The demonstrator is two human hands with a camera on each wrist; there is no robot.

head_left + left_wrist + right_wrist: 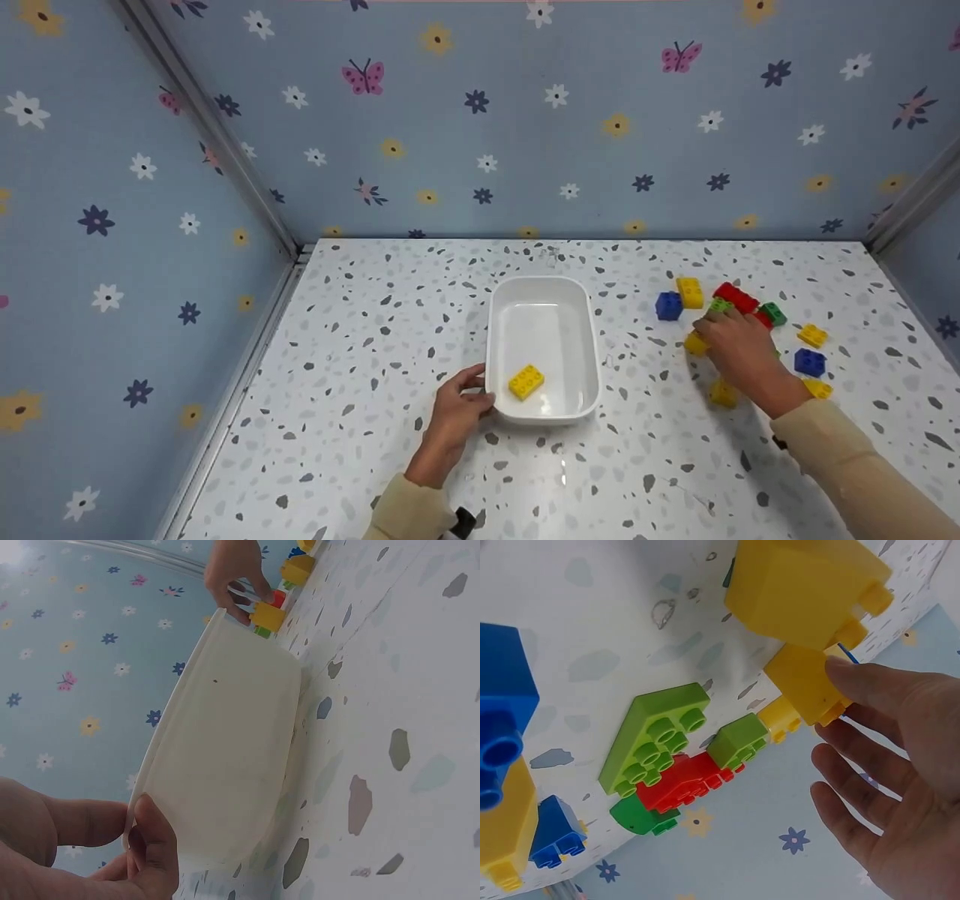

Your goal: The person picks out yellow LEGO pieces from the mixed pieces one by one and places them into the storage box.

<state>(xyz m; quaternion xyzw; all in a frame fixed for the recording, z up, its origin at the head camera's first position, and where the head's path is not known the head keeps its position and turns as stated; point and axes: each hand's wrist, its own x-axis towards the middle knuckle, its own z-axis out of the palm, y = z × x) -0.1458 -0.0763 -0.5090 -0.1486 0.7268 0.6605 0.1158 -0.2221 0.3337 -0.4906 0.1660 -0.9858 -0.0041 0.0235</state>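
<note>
A white plastic tub [541, 409] stands on the speckled table, with a yellow building brick [526, 382] lying inside it. My left hand [459, 411] holds the tub's near left corner; in the left wrist view, thumb and fingers [156, 829] pinch its rim. Over the loose bricks at the right, my right hand [742, 352] has thumb and index finger at a yellow brick [696, 343]. The right wrist view shows the thumb against that yellow brick [802, 682], the other fingers loosely bent beside it.
Around my right hand lie a blue brick [669, 306], a yellow one [690, 292], a red one [736, 297], a dark green one [772, 313] and another blue one [810, 362]. Another yellow brick [723, 393] sits under the wrist. A flowered wall [525, 150] borders the table's far edge.
</note>
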